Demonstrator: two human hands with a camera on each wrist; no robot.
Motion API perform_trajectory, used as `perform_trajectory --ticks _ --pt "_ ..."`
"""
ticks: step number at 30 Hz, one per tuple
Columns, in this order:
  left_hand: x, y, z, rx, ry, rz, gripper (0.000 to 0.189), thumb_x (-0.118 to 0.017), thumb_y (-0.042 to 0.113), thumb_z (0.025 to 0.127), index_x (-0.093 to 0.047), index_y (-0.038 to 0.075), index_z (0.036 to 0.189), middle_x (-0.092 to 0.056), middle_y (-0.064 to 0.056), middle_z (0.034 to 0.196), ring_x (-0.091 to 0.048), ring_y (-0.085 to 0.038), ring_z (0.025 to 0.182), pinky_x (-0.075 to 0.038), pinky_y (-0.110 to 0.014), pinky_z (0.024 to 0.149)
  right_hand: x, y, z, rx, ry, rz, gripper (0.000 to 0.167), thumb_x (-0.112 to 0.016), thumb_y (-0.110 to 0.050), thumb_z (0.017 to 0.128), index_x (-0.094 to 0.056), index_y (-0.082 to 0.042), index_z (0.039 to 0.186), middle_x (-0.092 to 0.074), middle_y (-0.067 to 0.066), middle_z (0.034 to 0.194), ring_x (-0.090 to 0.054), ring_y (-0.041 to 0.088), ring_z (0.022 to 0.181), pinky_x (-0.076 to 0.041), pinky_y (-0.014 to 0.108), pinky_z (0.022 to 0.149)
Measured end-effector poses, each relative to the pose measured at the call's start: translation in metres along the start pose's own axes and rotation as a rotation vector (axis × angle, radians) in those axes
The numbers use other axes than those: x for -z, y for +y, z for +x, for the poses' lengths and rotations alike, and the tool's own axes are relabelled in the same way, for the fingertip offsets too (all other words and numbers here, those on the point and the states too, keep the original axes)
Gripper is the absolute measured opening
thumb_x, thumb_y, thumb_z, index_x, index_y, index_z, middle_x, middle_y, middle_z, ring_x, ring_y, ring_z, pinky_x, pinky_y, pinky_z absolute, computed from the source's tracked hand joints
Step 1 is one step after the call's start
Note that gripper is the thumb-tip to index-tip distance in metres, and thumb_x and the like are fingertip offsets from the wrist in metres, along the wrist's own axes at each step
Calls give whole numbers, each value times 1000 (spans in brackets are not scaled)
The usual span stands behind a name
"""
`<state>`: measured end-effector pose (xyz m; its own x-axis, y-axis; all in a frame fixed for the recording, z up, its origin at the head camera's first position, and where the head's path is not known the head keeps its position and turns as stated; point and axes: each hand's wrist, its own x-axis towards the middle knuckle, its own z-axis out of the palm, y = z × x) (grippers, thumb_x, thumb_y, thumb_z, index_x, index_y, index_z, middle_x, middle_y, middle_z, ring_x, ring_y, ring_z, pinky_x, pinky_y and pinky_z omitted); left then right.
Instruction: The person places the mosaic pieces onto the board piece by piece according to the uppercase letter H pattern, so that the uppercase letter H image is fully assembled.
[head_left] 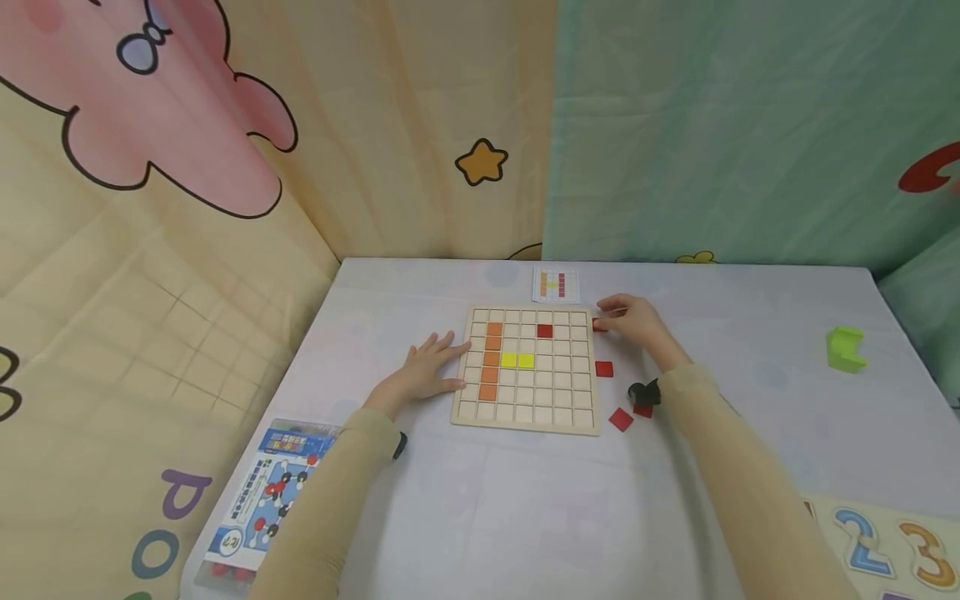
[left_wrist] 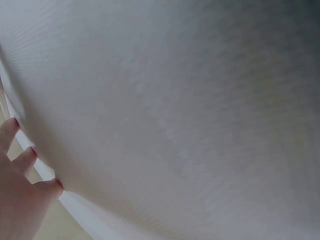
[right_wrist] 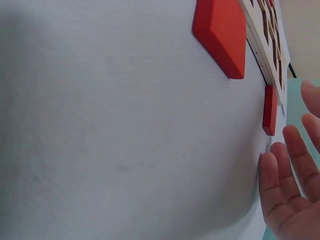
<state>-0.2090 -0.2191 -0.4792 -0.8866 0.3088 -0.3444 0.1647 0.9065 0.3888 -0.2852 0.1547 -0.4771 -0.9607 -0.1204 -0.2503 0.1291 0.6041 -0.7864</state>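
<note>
A wooden grid board (head_left: 534, 419) lies on the table, with a column of orange tiles (head_left: 491, 358), two yellow tiles (head_left: 517, 360) and one red tile (head_left: 544, 331) in its cells. My left hand (head_left: 424, 369) is spread flat, thumb and a fingertip at the board's left edge; the left wrist view shows its fingers (left_wrist: 46, 186) on the white cloth. By the board's upper right corner, my right hand (head_left: 632, 321) reaches over a loose red tile (right_wrist: 270, 111). Its fingers (right_wrist: 268, 172) are relaxed and apart from that tile in the right wrist view.
More red tiles (head_left: 604, 369) lie right of the board, some below my right wrist. A small pattern card (head_left: 556, 285) sits behind the board. A boxed kit (head_left: 255, 500) is at left, a green block (head_left: 846, 349) at far right, a number board (head_left: 896, 546) at front right.
</note>
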Motion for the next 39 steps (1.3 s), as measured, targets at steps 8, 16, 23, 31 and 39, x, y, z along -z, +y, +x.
perform_trajectory --ticks 8,16,23,31,39 --pt "0 1 -1 1 3 -7 78 -67 46 90 -28 30 156 -7 -7 167 5 -35 154 3 -64 119 -6 -3 -6 53 13 -108 42 -65 -13 93 -56 4 130 -56 25 127 -50 36 111 -45 48 102" --pt "1 2 -1 -2 -1 4 79 -67 45 90 -27 30 156 -6 -7 167 5 -35 154 3 -64 120 -7 -5 -8 44 26 -182 35 -64 -11 93 -60 5 124 -59 25 120 -53 35 106 -47 48 98" --pt "2 2 -1 3 2 14 78 -66 45 91 -27 30 156 -6 -7 167 4 -35 154 2 -64 120 -8 -4 -7 0 30 -139 32 -66 -11 92 -59 4 120 -63 23 114 -58 31 99 -52 42 92" --pt "-1 0 0 -2 6 -1 78 -67 45 90 -29 30 156 -7 -7 167 4 -35 154 2 -64 120 -1 -9 -10 -68 15 -57 31 -65 -13 94 -59 1 121 -63 21 117 -60 30 103 -51 43 100" --pt "0 0 0 -3 1 6 78 -67 46 91 -27 30 156 -7 -7 167 4 -36 154 2 -64 119 -1 -24 -13 -45 0 11 34 -68 -20 94 -62 -1 121 -66 19 115 -60 28 102 -49 41 97"
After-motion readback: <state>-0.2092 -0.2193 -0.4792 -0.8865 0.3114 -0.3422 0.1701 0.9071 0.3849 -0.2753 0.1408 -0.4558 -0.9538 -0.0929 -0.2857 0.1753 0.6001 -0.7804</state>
